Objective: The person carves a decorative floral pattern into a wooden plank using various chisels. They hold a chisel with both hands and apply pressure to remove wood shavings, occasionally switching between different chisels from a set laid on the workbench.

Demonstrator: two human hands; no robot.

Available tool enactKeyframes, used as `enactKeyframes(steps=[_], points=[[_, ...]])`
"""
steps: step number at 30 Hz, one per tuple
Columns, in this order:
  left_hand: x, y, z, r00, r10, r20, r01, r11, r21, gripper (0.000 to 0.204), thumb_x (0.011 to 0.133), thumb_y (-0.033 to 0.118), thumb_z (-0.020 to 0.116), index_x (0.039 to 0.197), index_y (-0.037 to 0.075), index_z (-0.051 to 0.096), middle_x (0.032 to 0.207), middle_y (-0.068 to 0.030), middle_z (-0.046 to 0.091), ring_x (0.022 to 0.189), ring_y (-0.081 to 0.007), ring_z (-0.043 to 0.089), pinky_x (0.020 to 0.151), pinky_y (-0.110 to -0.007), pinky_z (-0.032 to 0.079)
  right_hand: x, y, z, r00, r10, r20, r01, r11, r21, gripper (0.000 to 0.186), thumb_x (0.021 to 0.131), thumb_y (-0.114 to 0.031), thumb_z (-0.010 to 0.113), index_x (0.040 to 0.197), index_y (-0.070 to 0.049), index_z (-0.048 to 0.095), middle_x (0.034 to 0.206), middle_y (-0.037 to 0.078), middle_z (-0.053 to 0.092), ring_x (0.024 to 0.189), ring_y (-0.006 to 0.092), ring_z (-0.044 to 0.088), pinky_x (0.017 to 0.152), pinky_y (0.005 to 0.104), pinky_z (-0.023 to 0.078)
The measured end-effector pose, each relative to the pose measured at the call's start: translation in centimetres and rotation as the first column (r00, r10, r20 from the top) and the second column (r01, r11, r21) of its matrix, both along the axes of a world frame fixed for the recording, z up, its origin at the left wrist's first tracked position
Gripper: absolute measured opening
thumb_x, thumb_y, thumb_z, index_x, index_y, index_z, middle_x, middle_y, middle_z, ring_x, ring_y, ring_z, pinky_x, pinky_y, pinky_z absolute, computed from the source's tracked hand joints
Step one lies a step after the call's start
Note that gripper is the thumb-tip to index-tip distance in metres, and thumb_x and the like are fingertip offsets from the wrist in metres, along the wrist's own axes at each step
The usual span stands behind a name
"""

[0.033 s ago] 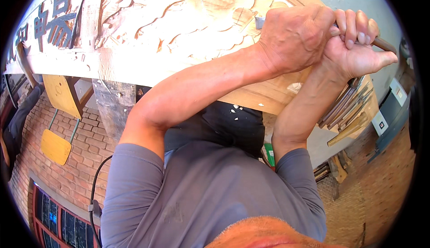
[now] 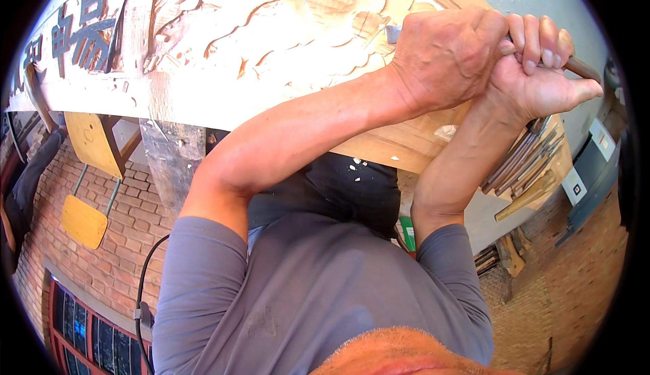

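A large carved wooden panel point(image 2: 271, 30) lies across the table point(image 2: 406, 148), its pale surface cut into swirling relief, with dark painted characters at its far left end. Both hands work at the panel's right part. The left hand point(image 2: 450, 57) lies over the front of a carving chisel point(image 2: 582, 69), its back toward the camera; its fingers curl down out of sight, so how they press cannot be told. The right hand point(image 2: 542, 80) sits just behind and touching it, fingers point(image 2: 535, 40) wrapped close together around the chisel's brown handle, whose end sticks out to the right. A bit of grey metal blade point(image 2: 393, 33) shows left of the left hand, resting on the carving. The two forearms cross much of the table's near edge and hide the panel beneath them.

At the table's right edge a row of other carving tools point(image 2: 525, 162) lies side by side, handles pointing down-left. Wood chips point(image 2: 447, 131) are scattered near the wrist. Below the table, to the left, a yellow chair point(image 2: 91, 179) stands on the brick floor point(image 2: 135, 239). A black cable point(image 2: 145, 287) hangs by the person's grey sleeve.
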State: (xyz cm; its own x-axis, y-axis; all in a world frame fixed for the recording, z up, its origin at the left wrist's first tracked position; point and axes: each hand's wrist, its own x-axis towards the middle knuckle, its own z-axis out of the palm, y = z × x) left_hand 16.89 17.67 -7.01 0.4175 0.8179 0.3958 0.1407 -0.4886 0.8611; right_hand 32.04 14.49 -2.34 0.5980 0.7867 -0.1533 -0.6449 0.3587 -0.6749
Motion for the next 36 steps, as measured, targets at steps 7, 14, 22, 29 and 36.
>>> enactKeyframes(steps=[7,14,22,29,36], points=[[-0.3,0.1,0.5,0.999,-0.035,0.016,0.034,0.997,0.069,0.021,0.097,0.029,0.074,0.091,0.014,0.061,0.073,-0.0024,0.062,0.061,-0.0239,0.067,0.05,-0.038,0.049,-1.9,-0.5,1.5,0.999,-0.006,0.052,0.002,0.996,0.085,0.094,0.086,-0.104,0.017,0.065,-0.015,0.041,0.06,0.002,0.041,0.044,0.0135,0.027,0.048,0.0304,0.022],[0.4,0.5,0.1,0.995,-0.064,0.073,0.054,0.99,0.129,0.022,0.096,0.028,0.076,0.089,0.017,0.059,0.069,-0.0007,0.058,0.061,-0.0219,0.066,0.049,-0.038,0.046,-1.9,-0.4,2.0,0.99,-0.099,0.096,0.091,0.993,0.08,0.097,0.084,-0.106,0.02,0.065,-0.015,0.046,0.061,0.003,0.046,0.044,0.0141,0.03,0.046,0.0303,0.021],[0.7,0.3,0.1,0.999,-0.019,0.038,0.015,0.995,0.1,0.022,0.09,0.029,0.072,0.083,0.014,0.057,0.07,-0.0005,0.058,0.059,-0.0215,0.065,0.046,-0.037,0.046,-1.9,-0.1,1.7,0.993,-0.111,0.051,0.107,0.992,0.066,0.096,0.085,-0.105,0.024,0.067,-0.014,0.048,0.062,0.004,0.047,0.044,0.0159,0.033,0.045,0.0307,0.024],[0.8,0.5,0.1,0.997,-0.007,0.073,0.001,0.997,0.083,0.021,0.091,0.029,0.072,0.084,0.014,0.058,0.069,-0.0014,0.062,0.058,-0.0233,0.066,0.045,-0.039,0.046,-1.8,0.2,2.2,0.988,-0.139,0.063,0.139,0.99,0.003,0.096,0.083,-0.107,0.025,0.067,-0.014,0.046,0.062,0.004,0.046,0.045,0.0161,0.033,0.046,0.0313,0.024],[0.9,0.6,0.2,0.998,0.033,0.052,-0.034,0.999,0.028,0.024,0.093,0.03,0.072,0.085,0.013,0.058,0.068,-0.0047,0.064,0.056,-0.0258,0.067,0.044,-0.04,0.045,0.4,1.0,1.9,0.993,-0.104,0.061,0.11,0.988,-0.105,0.094,0.084,-0.105,0.028,0.066,-0.014,0.041,0.062,0.003,0.043,0.046,0.0142,0.029,0.049,0.0289,0.025]])
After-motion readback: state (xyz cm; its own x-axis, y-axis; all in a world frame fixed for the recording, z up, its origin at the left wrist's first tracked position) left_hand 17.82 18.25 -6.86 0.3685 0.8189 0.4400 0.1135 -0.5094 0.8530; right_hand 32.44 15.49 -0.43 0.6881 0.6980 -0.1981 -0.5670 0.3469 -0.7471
